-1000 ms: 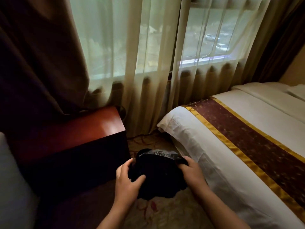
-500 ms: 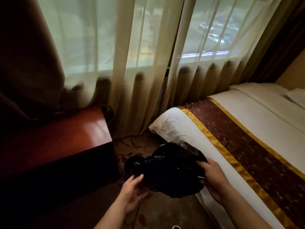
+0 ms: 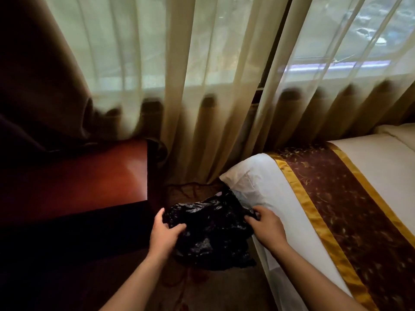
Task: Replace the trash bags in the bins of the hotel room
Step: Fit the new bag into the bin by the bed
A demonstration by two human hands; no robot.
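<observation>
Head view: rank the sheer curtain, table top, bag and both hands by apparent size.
1. sheer curtain, by far
2. table top
3. bag
4. left hand and right hand: alike, so not ranked

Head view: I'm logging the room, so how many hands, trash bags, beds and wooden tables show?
hands: 2, left hand and right hand
trash bag: 1
bed: 1
wooden table: 1
Total: 5
</observation>
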